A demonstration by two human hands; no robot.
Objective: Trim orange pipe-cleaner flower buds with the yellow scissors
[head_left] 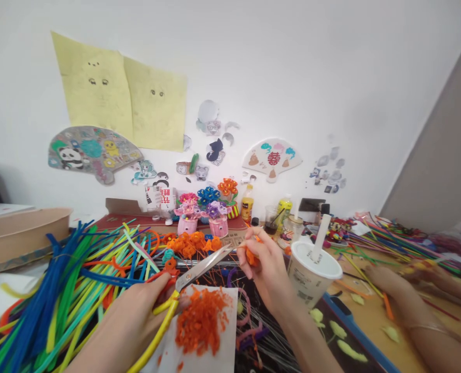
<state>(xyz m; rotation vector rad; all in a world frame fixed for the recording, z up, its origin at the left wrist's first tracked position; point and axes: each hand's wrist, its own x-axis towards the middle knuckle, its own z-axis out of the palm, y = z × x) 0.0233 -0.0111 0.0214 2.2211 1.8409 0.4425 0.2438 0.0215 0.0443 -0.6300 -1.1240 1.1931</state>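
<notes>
Head view: grips yellow-handled, steel-bladed scissors (204,269) in the fingers of the left hand (142,308), near shredded orange fluff (201,324) on white paper (232,295); slants them lengthwise up and rightward, tips toward the right hand (268,267); pinches a small, fuzzy orange piece (252,255) there.

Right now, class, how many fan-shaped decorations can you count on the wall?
2. The panda fan is on the left, just below the yellow paper; the white fan is right of centre, above a yellow bottle. Neither is hidden.
</notes>
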